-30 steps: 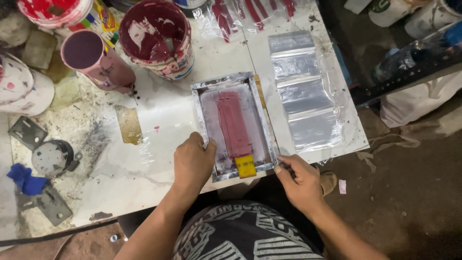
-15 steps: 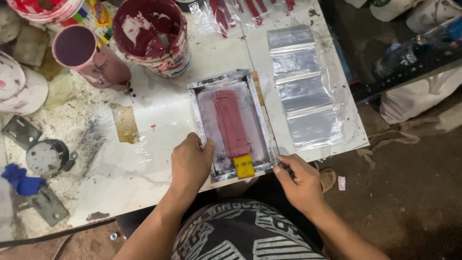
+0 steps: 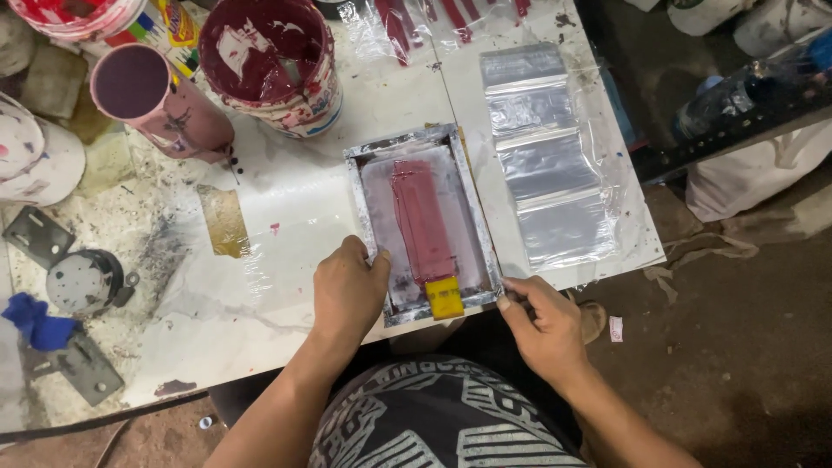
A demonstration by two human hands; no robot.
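Item under the hands: a small metal-framed printing screen (image 3: 423,224), lying flat near the front edge of the white surface (image 3: 295,217). A band of dark red ink runs lengthwise down its mesh, and a small yellow squeegee (image 3: 445,297) rests at the near end of that band, inside the frame.

Left hand (image 3: 349,290): laid palm-down on the surface, fingers together and pressed against the near left side of the frame, thumb on the rim. It steadies the frame and does not enclose it.

Right hand (image 3: 544,325): at the near right corner of the frame, thumb and fingers pinched together on the corner edge. Whether something thin lies under the pinch cannot be told.

Change over the last second: none of note. Both hands keep the same stations, and the frame, ink band and squeegee lie as before; only the camera has shifted slightly. Judgement: the screen is being held in register, not lifted or moved.

Surroundings: just right of the frame, a row of clear plastic bags (image 3: 546,156) lies flat on the surface. Behind the frame stands an open paint bucket (image 3: 269,65) coated in dark red, and left of it a pink-stained cup (image 3: 160,104) tipped on its side. At the far left lie a round metal fitting (image 3: 82,282), a blue rag (image 3: 35,319) and a grey bracket (image 3: 82,368).
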